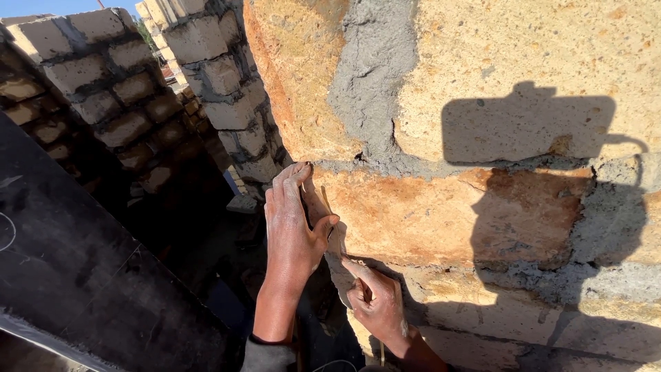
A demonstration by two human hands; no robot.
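Note:
My left hand lies flat against the corner of a tan stone block, fingers pointing up. Its thumb presses a thin yellowish cord to the block's edge. The cord runs down the corner to my right hand, which pinches it between thumb and fingers just below, against the lower course. Grey mortar fills the joints above and beside the block, rough and smeared.
A dark flat board slopes across the lower left. Behind it stand another block wall and a block pillar, with a shaded drop between them and me. My shadow falls on the wall at right.

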